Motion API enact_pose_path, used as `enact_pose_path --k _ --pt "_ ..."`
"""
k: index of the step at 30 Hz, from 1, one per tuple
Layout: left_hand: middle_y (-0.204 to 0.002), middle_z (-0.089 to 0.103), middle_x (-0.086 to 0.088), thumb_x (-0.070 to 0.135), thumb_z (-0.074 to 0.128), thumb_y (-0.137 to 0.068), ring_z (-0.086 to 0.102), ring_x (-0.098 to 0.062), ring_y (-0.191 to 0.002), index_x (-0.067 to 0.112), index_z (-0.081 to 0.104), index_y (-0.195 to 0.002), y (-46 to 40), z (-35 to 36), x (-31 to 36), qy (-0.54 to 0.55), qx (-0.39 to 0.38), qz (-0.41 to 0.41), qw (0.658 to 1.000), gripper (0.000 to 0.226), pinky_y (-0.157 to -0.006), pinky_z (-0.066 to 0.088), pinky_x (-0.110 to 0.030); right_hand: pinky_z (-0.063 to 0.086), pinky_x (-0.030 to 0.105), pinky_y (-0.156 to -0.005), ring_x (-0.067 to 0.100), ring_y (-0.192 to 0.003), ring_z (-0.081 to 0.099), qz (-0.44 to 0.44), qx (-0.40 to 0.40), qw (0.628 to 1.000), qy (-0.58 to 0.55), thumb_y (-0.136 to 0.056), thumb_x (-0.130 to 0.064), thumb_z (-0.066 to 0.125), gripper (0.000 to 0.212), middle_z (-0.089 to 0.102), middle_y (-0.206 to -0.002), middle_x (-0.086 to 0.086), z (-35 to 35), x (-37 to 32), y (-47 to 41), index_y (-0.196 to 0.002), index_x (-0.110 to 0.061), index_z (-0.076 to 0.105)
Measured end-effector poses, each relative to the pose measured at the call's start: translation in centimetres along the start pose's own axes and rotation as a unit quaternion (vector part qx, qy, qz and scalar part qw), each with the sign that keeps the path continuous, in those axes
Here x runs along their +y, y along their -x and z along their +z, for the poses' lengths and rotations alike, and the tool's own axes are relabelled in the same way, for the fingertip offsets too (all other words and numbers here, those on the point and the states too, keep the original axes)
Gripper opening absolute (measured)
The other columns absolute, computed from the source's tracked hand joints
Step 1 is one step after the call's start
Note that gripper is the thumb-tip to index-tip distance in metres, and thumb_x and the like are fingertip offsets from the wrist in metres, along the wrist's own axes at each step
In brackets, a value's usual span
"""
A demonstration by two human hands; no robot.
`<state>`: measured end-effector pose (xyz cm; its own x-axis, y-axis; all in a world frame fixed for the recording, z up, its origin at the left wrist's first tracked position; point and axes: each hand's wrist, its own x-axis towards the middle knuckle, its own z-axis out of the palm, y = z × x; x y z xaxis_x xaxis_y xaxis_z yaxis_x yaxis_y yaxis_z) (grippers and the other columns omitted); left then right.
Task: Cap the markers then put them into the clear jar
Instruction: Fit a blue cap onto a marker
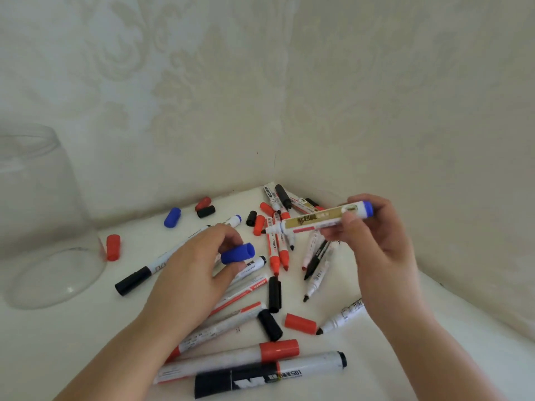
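A blue cap [238,253] is pinched between the thumb and fingers of the left hand [191,270], its open end turned to the right. A blue marker [318,219] is gripped near its blue tail end by the curled fingers of the right hand [373,241] and is held above the table, roughly level, with its uncapped tip pointed left toward the cap; cap and tip are near each other but apart. The clear jar [43,215] is seen upright at the far left on the white table [419,328], well apart from both hands, and no marker can be made out inside it. A loose pile of red and black markers [278,247], many uncapped, is spread over the table between and beyond the hands. Loose caps are scattered around: a second blue cap [172,217] and a red-and-black pair [205,207] lie near the back wall, a red cap [113,247] lies just beside the jar, and another red cap [300,323] lies in front. Two large capped markers [260,369], one red and one black, lie side by side nearest the camera
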<state>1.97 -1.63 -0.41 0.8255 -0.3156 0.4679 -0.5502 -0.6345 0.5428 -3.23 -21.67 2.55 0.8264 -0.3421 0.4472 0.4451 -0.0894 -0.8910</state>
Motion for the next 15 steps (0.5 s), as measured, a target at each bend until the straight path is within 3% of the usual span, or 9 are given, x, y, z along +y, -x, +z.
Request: enact_pose_path --k 2,5,15 --pt "-0.087 0.055 0.024 0.024 0.068 -0.078 0.052 0.006 -0.086 0.036 0.05 -0.09 -0.1 -0.1 0.0 0.001 0.011 0.001 1.0 0.025 -0.07 0.034 -0.005 0.054 0.033 -0.075 0.02 -0.069 0.065 0.037 0.006 0.998 -0.055 -0.093 -0.004 0.046 0.017 0.067 -0.073 0.002 0.0 0.2 -0.1 -0.093 -0.018 0.056" --pt "-0.086 0.058 0.02 0.023 0.07 -0.076 0.055 0.0 -0.086 0.032 0.054 -0.089 -0.1 -0.2 0.0 -0.001 0.018 0.01 1.0 0.023 -0.071 0.037 -0.007 0.052 0.041 -0.079 0.023 -0.068 0.064 0.059 0.002 0.998 -0.03 -0.093 -0.007 0.047 0.016 0.068 -0.073 0.003 0.2 0.9 -0.1 -0.094 -0.019 0.057" --pt "-0.084 0.059 0.022 0.021 0.072 -0.074 0.051 0.001 -0.095 0.033 0.056 -0.087 0.1 -0.5 0.2 0.024 0.018 0.02 0.999 0.023 -0.078 0.035 -0.001 0.053 0.041 -0.08 0.02 -0.069 0.065 0.051 -0.011 0.999 -0.002 -0.092 -0.01 0.05 0.012 0.069 -0.07 -0.001 0.5 1.5 0.1 -0.097 -0.019 0.055"
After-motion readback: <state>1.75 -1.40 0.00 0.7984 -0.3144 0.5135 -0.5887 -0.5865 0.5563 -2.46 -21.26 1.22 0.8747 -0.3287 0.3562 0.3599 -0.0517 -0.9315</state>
